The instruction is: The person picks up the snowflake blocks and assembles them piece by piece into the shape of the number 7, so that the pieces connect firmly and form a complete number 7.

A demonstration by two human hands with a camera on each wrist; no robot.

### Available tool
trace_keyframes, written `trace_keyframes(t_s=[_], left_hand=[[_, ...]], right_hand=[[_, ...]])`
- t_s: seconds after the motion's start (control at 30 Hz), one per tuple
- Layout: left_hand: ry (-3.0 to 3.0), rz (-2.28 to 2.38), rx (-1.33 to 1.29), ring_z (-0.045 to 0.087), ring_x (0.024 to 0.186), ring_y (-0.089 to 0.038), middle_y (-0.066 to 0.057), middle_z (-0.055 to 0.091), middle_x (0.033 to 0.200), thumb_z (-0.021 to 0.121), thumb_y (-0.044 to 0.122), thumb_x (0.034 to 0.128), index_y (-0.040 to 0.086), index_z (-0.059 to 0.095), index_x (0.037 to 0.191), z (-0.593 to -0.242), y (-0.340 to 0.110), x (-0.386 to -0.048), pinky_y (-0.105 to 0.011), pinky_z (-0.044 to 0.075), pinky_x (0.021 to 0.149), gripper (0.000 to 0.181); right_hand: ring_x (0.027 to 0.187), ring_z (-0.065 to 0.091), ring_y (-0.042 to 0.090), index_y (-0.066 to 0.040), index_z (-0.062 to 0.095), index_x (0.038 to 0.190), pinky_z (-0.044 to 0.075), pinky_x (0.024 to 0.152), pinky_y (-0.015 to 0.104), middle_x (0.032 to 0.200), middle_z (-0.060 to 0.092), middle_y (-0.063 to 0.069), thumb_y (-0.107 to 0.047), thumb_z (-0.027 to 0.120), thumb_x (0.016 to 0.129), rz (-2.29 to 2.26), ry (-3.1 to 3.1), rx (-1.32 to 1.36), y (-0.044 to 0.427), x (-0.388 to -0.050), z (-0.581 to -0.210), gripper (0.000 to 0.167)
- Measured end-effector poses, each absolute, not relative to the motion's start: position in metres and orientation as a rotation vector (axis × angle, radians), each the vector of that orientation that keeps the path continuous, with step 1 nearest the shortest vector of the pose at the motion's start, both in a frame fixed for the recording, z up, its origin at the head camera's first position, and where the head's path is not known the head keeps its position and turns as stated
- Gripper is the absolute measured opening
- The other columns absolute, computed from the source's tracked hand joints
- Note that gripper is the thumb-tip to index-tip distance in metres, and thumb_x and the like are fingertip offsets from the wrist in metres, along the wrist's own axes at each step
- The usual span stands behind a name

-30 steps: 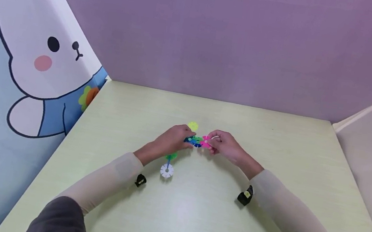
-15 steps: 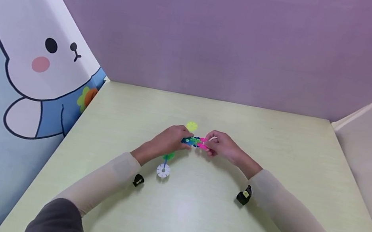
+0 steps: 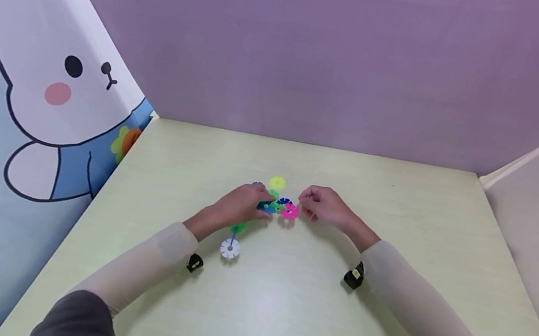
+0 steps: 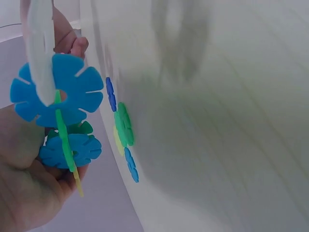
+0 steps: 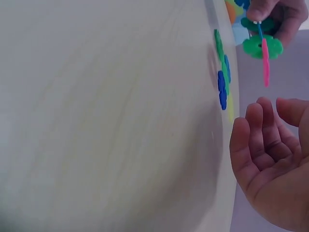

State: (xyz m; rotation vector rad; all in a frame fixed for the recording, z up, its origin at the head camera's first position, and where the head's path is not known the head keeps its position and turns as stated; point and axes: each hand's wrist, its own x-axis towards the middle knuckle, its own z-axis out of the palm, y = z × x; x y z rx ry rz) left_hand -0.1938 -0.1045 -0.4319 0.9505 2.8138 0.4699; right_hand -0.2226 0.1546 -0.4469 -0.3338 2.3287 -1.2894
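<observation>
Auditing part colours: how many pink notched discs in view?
1 pink notched plastic disc, on the multicoloured disc assembly held by the left hand, at the end nearest the right hand but apart from it. Others may be hidden behind the hands.

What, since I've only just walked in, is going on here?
A person's left grip holds a joined string of colored notched discs, with a pink disc sticking out toward the right grip and a white disc on the side nearer the person. The right grip holds nothing, with a gap between it and the pink disc. More discs lie on the table.
</observation>
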Motion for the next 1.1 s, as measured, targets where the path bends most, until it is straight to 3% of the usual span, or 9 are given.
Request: trace_keyframes(t_s=[0.37,0.77,1.1], left_hand=[[2.774,0.448,0.919,0.064,0.114,-0.021,-0.008,0.069,0.125,0.077,0.031,0.0923,0.010,0.066,0.136,-0.432,-0.111,-0.191,-0.035,0.055,0.100,0.049],[2.755,0.458,0.902,0.064,0.108,-0.018,-0.006,0.070,0.122,0.078,0.032,0.0914,0.011,0.067,0.135,-0.435,-0.120,-0.187,-0.033,0.056,0.098,0.049],[2.772,0.466,0.876,0.064,0.118,-0.022,-0.007,0.069,0.127,0.078,0.030,0.0913,0.010,0.068,0.131,-0.434,-0.133,-0.181,-0.037,0.054,0.104,0.046]], right_hand=[[0.071,0.061,0.018,-0.006,0.067,0.116,0.054,0.067,0.030,0.090,0.068,0.008,-0.022,0.059,0.104,-1.113,2.547,-0.478,0.146,-0.244,-0.455,0.022],[0.096,0.065,0.020,-0.009,0.069,0.122,0.055,0.087,0.035,0.108,0.073,0.008,-0.022,0.064,0.100,-0.919,2.578,-0.584,0.131,-0.248,-0.457,0.026],[0.073,0.054,0.014,-0.010,0.069,0.128,0.048,0.073,0.029,0.082,0.066,0.001,-0.025,0.072,0.096,-0.794,2.583,-0.651,0.122,-0.241,-0.462,0.035]])
